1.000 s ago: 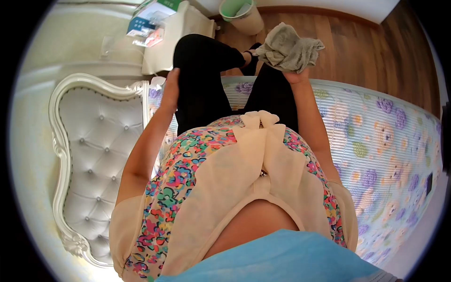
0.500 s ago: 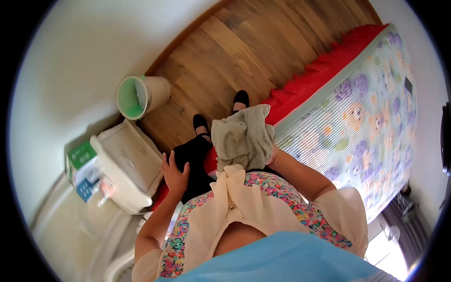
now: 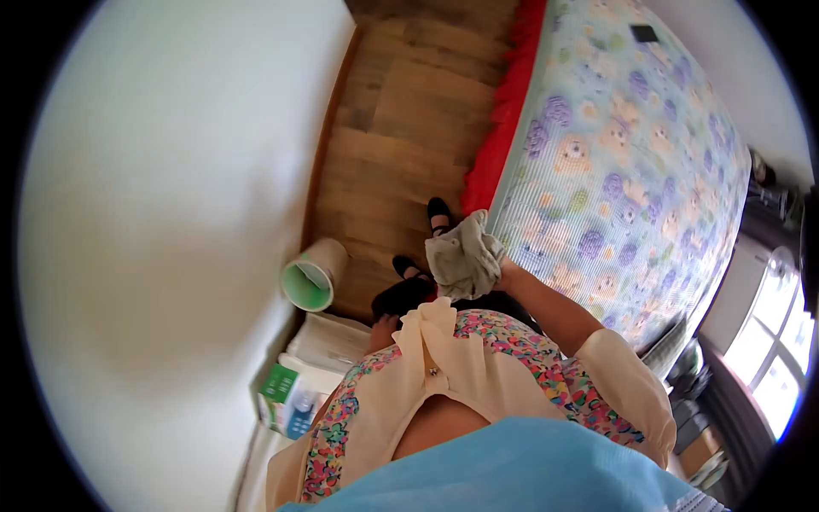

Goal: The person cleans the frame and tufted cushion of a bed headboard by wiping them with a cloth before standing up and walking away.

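Note:
A folded grey-beige cloth (image 3: 466, 258) hangs in front of my body, over my lap. My right hand (image 3: 507, 273) is closed on its right side, with most of the fingers hidden behind the fabric. My left hand (image 3: 385, 328) lies low beside my dark trouser leg (image 3: 401, 296), partly covered by my blouse. Its fingers show only in part, look loosely extended, and hold nothing that I can see.
To my right is a bed (image 3: 627, 183) with a flowered mat and red skirt (image 3: 503, 111). A bin (image 3: 328, 260) with a green lining stands by the wall, near a white cabinet (image 3: 328, 341) bearing a green-and-white box (image 3: 279, 384). Wood flooring (image 3: 409, 128) stretches ahead.
The view has turned, so the bin and cabinet appear further right and the window shows more. My left hand has drawn in closer to my body; the cloth stays in my right hand.

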{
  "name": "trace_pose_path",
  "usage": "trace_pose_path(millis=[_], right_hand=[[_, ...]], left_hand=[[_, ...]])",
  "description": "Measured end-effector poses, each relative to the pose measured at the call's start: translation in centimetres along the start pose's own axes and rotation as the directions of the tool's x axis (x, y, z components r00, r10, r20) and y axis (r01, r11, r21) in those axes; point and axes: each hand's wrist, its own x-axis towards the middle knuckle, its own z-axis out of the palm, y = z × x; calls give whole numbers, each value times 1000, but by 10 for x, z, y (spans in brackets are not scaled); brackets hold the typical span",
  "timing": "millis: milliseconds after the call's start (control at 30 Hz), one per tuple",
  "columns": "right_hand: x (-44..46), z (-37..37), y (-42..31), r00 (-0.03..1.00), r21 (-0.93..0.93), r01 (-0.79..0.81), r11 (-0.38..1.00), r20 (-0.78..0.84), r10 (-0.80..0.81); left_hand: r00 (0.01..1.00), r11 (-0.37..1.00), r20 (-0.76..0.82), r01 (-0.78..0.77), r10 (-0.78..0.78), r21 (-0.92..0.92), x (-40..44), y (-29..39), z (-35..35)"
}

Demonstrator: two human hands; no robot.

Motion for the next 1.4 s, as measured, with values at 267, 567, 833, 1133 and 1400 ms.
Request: trace_pose_path(millis=[267,567,833,1133,1400], right_hand=[[-95,65,-111,968,96,222,970,99,-231],[-126,134,-217,807,254,499,829,214,-551],[-105,188,-290,710,370,612,699,134,-692],[-97,278,-394,545,524,660,539,159,-823],[-89,327,-503,362,615,537,577,450,-816]], left_hand=[[992,963,-77,76,-99,-260,12,14,-179],[986,946,-155,6,-59,-324,82,68,-342],[993,981,-97,-85,69,-174,180,109,-471],[807,820,-168,-532,566,211,358,268,-687],[614,550,-315,-789,724,-275,339,508,-831]])
